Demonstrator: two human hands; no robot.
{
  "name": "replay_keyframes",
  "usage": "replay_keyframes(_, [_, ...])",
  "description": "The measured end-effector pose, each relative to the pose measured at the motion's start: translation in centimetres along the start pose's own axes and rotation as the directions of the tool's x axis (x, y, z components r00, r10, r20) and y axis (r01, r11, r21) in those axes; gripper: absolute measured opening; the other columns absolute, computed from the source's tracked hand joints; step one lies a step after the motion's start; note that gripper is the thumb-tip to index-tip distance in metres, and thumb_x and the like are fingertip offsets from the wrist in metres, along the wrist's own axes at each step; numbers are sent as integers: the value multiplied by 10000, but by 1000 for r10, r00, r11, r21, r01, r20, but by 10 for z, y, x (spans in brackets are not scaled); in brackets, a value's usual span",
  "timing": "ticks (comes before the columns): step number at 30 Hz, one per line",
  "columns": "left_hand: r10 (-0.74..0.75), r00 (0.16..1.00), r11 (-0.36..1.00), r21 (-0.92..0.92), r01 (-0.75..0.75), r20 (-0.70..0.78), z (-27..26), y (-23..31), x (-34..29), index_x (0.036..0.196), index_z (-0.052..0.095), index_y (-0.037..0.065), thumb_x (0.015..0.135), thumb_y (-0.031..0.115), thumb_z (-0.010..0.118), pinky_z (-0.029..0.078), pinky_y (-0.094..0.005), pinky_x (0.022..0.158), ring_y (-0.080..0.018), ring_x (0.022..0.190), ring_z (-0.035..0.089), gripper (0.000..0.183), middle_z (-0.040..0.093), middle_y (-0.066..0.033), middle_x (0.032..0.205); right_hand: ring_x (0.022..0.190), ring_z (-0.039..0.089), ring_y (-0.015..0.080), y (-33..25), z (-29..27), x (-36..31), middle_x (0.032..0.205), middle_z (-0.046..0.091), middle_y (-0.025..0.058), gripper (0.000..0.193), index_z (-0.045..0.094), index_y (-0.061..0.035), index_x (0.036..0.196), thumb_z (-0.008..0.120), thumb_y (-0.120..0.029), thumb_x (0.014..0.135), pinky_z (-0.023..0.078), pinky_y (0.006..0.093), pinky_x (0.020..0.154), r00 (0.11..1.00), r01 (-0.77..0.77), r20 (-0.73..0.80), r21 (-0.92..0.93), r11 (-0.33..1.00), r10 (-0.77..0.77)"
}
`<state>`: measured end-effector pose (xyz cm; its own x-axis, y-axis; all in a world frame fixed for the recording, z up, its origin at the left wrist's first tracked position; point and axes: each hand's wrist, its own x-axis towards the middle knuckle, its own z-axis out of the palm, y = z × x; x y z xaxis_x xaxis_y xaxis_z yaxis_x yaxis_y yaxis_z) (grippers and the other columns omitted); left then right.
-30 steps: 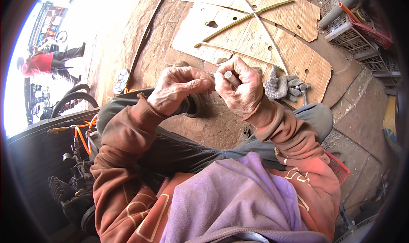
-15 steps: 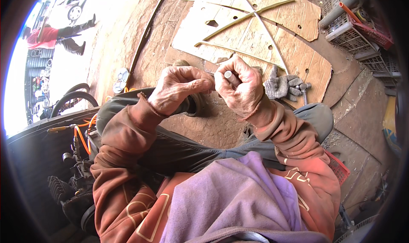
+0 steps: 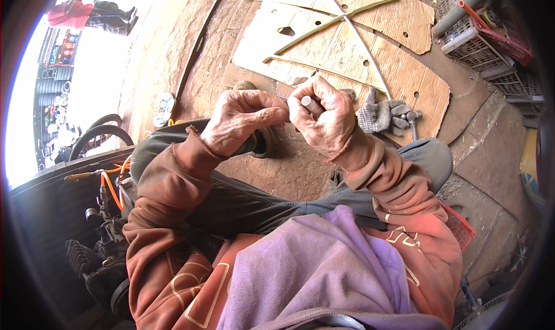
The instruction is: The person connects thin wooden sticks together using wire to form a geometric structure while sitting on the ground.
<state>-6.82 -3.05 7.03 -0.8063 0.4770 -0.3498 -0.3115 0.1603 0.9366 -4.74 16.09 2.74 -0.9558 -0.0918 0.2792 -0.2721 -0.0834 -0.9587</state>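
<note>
My right hand is wrapped round a short grey cylinder, perhaps a tool handle, with its round end poking out of the fist toward me. The cylinder's other end is hidden by my fingers. Close beside it, my left hand is pinched shut, thumb against forefinger, near the right hand's knuckles. Whatever lies in that pinch is too small to make out. A grey knitted glove rests on the ground just right of my right hand, and a metal hand tool with a rounded head lies against it.
Flattened cardboard with holes lies ahead, bearing crossed thin strips. Plastic crates stand at the far right. An orange hose and dark machinery are at my left. A person is at the far left, beyond bicycle-like wheels.
My right hand has shifted very slightly left with the cylinder; my left hand keeps its pinch. The person in the background has moved up and to the right in view.
</note>
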Motion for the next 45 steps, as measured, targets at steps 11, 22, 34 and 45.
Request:
replay_keyframes(11, [-5,1000,1000,-25,5,-4,0,0,0,948,713,-23,898,106,707,514,-250,775,-105,827,637,139,714,-66,907,593,376,-27,2,0,-1,676,486,-81,72,581,-30,881,610,31,906,333,153,524,1000,-23,10,11,1000,23])
replay_keyframes(22, [15,1000,997,-73,-15,10,-1,-3,2,946,717,-18,918,144,691,510,-258,755,-103,809,631,167,719,-68,887,581,448,-14,3,-1,-1,652,485,-66,62,550,-32,896,587,8,926,389,171,518,999,-47,14,68,997,46])
replay_keyframes(34, [24,1000,997,-76,-22,19,-3,-5,2,938,712,-17,930,160,678,502,-262,748,-109,789,625,180,708,-62,855,727,538,6,-1,-4,-1,795,585,17,116,514,0,886,606,66,862,458,176,597,996,-78,45,105,991,73])
replay_keyframes(45, [-16,999,996,-84,19,37,-4,-4,0,946,670,-7,936,102,659,469,-260,798,-116,883,598,110,660,-59,968,613,438,-19,1,-2,-1,706,511,-55,63,549,-35,897,576,17,920,372,153,533,1000,-23,21,29,999,22])
